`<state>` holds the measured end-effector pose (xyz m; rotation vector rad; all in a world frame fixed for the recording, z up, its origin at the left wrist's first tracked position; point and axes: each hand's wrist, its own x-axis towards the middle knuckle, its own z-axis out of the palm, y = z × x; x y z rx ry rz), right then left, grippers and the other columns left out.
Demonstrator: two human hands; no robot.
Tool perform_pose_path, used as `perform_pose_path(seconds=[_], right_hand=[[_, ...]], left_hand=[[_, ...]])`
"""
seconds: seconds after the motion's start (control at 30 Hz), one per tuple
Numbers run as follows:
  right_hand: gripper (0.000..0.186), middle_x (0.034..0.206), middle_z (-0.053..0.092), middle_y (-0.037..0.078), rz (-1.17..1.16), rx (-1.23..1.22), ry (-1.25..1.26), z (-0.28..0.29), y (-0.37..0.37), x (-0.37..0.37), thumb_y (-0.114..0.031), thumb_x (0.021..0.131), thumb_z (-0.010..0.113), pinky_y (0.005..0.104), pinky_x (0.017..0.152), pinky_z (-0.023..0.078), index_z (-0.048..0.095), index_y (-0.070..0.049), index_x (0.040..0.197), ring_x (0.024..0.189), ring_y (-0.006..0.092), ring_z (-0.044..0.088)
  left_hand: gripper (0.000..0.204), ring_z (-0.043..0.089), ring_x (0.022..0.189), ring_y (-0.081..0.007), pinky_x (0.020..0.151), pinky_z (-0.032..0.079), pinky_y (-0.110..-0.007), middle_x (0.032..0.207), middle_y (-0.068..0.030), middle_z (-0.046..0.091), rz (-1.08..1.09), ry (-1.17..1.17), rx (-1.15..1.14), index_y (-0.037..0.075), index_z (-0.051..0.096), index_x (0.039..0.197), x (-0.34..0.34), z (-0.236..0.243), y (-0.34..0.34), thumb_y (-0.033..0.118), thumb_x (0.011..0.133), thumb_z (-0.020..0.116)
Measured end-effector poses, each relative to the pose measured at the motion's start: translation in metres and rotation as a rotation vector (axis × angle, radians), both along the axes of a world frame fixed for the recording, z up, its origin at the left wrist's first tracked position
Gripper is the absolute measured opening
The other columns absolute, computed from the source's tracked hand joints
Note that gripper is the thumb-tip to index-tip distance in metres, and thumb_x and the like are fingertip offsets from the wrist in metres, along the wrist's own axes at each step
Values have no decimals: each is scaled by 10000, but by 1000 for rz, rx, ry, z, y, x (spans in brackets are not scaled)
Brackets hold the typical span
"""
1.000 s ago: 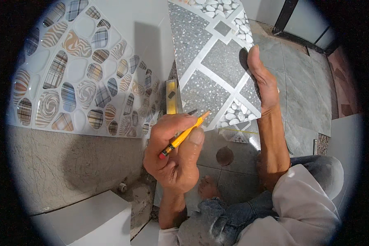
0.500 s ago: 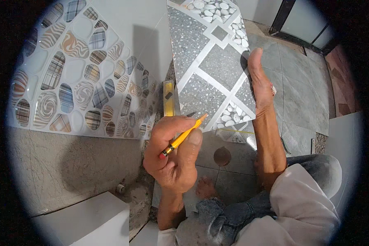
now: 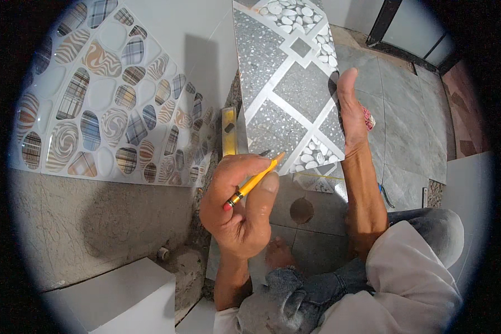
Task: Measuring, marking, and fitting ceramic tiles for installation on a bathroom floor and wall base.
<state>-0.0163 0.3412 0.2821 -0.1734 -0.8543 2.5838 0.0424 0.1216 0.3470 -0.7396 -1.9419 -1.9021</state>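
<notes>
My left hand (image 3: pixel 236 206) pinches a short yellow pencil (image 3: pixel 254 182) between thumb and fingers. The pencil's dark tip lies over the lower part of a grey patterned tile (image 3: pixel 303 89) with white bands and printed pebbles; I cannot tell whether it touches. At the tile's right edge, my right hand (image 3: pixel 352 114) grips it, thumb pointing up and the other fingers mostly hidden. A red-and-white patch shows at that hand's outer side. A yellow spirit level (image 3: pixel 229 132) stands upright just left of the tile, above my left hand.
Pebble-patterned wall tiles (image 3: pixel 114 122) cover the left wall, with bare cement (image 3: pixel 133 217) and a pipe stub (image 3: pixel 163 254) below. A white ledge (image 3: pixel 111 300) juts out at lower left. The grey tiled floor (image 3: pixel 395 117) has a round hole (image 3: pixel 302 211). A dark door frame (image 3: pixel 381 25) stands far right.
The tile has shifted slightly right. My left hand with the pencil has moved a little right and up along with it, while my right hand keeps its hold on the edge.
</notes>
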Motion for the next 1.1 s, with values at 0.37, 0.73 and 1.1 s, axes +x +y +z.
perform_pose_path(seconds=[0.37, 0.73, 1.1], right_hand=[[630, 1312, 449, 30, 117, -140, 48, -19, 0, 1, -500, 941, 426, 262, 1032, 327, 377, -36, 1363, 1202, 126, 413], [765, 1249, 509, 78, 216, 229, -152, -4, -24, 4, -633, 873, 429, 283, 922, 444, 404, -21, 1331, 1083, 148, 516], [840, 1359, 400, 97, 164, 442, -353, -6, -26, 13, -686, 876, 342, 308, 1063, 259, 376, 6, 1351, 1235, 177, 363]], left_hand=[[162, 601, 825, -173, 756, 461, -269, 916, -104, 638, 10, -93, -3, -7, 603, 977, 0, -8, -1, 2, 819, 639], [144, 571, 793, -123, 718, 452, -232, 906, -93, 621, 3, -152, 47, -21, 600, 976, 0, -20, -5, 12, 838, 625], [144, 564, 791, -112, 719, 442, -225, 905, -72, 616, -14, -236, 26, -19, 603, 983, -3, -32, -7, 32, 850, 618]])
